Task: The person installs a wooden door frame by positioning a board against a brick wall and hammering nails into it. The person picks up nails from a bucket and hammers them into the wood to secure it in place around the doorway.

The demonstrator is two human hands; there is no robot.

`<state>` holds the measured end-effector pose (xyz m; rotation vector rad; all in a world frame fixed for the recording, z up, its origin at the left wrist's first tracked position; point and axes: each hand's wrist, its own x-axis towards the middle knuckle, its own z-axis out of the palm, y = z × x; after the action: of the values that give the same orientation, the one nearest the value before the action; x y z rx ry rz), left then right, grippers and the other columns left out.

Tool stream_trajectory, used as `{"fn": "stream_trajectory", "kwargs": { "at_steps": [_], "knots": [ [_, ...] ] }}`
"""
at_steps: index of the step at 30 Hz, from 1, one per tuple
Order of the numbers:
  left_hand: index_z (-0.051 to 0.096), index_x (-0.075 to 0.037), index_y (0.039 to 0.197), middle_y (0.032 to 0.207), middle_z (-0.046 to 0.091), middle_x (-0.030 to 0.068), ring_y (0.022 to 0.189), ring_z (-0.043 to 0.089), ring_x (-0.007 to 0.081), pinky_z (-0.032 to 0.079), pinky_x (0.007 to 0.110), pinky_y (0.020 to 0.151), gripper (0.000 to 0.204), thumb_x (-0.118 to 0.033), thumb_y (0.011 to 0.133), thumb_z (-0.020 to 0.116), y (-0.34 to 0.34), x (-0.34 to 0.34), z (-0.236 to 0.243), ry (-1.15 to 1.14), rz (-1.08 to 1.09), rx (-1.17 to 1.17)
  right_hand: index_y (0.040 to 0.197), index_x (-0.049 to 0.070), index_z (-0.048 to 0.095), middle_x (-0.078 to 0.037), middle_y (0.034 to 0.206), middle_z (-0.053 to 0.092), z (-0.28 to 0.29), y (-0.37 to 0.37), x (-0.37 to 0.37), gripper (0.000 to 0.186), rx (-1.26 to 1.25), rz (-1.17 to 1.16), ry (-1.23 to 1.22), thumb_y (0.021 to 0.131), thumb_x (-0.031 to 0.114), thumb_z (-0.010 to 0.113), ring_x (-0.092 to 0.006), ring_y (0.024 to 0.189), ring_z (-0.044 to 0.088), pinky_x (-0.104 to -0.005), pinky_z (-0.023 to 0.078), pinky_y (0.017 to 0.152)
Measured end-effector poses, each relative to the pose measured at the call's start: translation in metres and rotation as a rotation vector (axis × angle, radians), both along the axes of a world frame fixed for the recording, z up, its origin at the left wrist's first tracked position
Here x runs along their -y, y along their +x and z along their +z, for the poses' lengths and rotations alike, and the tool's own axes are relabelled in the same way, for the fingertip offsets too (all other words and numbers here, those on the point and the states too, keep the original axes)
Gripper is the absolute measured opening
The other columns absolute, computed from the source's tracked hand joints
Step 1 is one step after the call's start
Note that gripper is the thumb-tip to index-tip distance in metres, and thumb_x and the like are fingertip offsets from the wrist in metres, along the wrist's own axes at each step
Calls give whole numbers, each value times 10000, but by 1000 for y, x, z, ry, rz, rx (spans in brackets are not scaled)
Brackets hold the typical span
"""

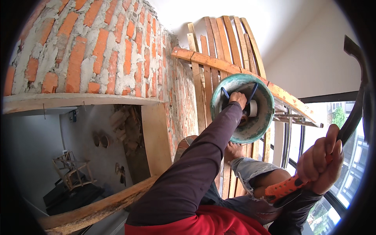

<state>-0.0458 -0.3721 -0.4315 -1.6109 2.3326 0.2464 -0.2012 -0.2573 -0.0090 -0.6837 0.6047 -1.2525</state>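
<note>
My left hand [238,98] reaches down into a green bucket [270,113] with grey-smeared inner walls. Its fingers point away and are hidden, so what they touch cannot be made out. Two blue bars [253,92] slant up beside the hand, one on either side. A white round piece [253,108] lies in the bucket near my wrist, among darker things too shadowed to name. On the right, my right hand [322,160] is wrapped around a hammer [284,188] with an orange and black grip. The hammer's dark head rises at the upper right, well away from the bucket.
Wooden planks [223,39] form a slatted platform beneath the bucket, with a beam [211,62] across them. An exposed brick wall [94,51] stands left. Below it, an opening shows a lower floor with a wooden frame [72,170]. Windows [348,156] are at right.
</note>
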Motion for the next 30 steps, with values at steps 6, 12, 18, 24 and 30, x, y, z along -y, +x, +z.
{"fn": "stream_trajectory", "kwargs": {
  "at_steps": [6,12,18,24,30],
  "knots": [
    [790,-145,964,983,766,55,960,734,225,558,357,793,229,-166,936,563,-7,9,-17,68,63,-62,961,115,318,-8,565,404,0,-1,3,226,-2,3,-11,1086,265,433,-89,358,375,-255,354,305],
    [794,-138,945,979,767,82,941,742,254,571,368,778,230,-172,930,568,-6,11,-25,52,121,-82,963,99,324,-13,569,420,-2,6,-1,249,-1,-4,-25,1064,252,492,-92,359,370,-250,357,315],
    [777,-52,928,952,748,179,931,739,293,590,397,797,233,-128,921,557,-15,20,11,65,301,-277,965,87,336,-10,563,427,-1,5,0,264,2,-19,-33,1038,225,550,-95,361,375,-251,360,315],
    [757,-9,872,918,741,189,877,732,343,591,399,825,162,-146,820,687,6,9,87,64,307,-379,952,107,316,6,549,384,-3,9,6,244,-94,16,-144,1082,265,449,-86,335,369,-242,346,288],
    [722,-1,754,723,720,144,689,725,211,566,323,650,146,-124,789,794,65,-42,166,-12,455,-1062,960,96,338,-7,545,421,-1,14,13,278,18,7,-27,1029,229,572,-93,343,364,-252,345,303]
  ]
}}
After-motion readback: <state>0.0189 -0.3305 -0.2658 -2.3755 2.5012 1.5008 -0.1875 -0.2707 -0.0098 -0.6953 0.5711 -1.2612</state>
